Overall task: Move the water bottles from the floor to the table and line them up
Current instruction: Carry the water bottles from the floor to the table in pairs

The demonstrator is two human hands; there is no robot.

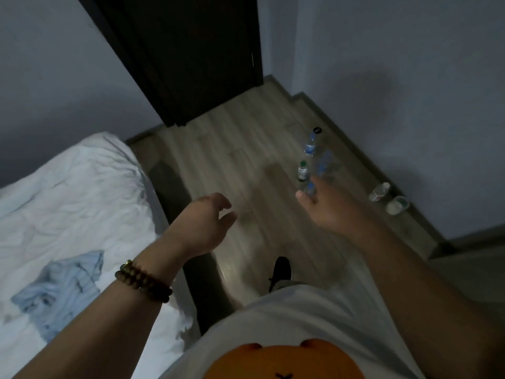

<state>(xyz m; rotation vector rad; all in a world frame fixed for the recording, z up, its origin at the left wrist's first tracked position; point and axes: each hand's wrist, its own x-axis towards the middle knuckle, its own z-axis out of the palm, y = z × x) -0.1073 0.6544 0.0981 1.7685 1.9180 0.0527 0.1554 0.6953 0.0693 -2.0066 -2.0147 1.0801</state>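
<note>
Reaching with open, empty right hand [325, 206] toward upright water bottles [302, 170] clustered on floor [232, 165]; left hand [207, 222] loosely open, empty; gripping mid-body advisable to avoid toppling neighbours.

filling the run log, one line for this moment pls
phase: reaching | right hand: open, stretched toward bottles on floor | left hand: empty | table: unseen

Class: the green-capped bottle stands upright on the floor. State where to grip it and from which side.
Grip the green-capped bottle around its labelled middle, coming from above on the open-floor side: it stands upright, and the other bottles crowd its wall side.
</note>
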